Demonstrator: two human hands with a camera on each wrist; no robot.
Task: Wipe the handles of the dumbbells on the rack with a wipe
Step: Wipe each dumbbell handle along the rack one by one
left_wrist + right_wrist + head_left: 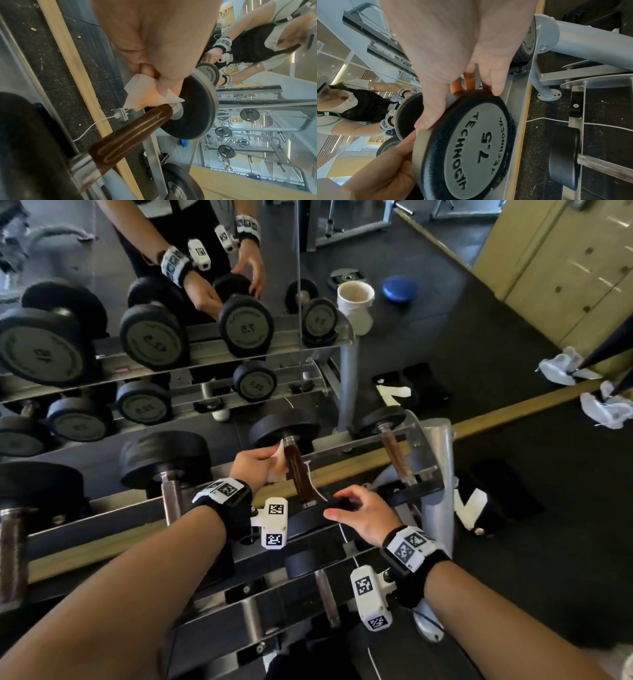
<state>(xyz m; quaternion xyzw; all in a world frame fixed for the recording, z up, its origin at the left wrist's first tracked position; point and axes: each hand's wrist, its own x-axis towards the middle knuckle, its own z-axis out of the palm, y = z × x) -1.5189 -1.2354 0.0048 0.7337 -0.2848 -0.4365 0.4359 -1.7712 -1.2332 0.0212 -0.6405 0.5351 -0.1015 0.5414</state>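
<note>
A 7.5 dumbbell lies across the top tier of the rack (pixel 363 463), its brown handle (pixel 299 474) (pixel 130 134) pointing away from me. My left hand (pixel 255 465) (pixel 163 47) pinches a crumpled white wipe (pixel 279 463) (pixel 142 93) against the far end of that handle, just before the far head (pixel 284 428) (pixel 193 108). My right hand (pixel 363 511) (pixel 453 54) grips the rim of the near head (pixel 308 518) (pixel 471 146), thumb on one side and fingers over the other. The wipe hides the handle's far tip.
Another dumbbell (pixel 168 460) sits to the left and a smaller one (pixel 395 453) to the right on the same tier. More lie on the lower tier (pixel 325 587). A mirror (pixel 171 302) stands right behind the rack. White rags (pixel 606 409) lie on the floor at right.
</note>
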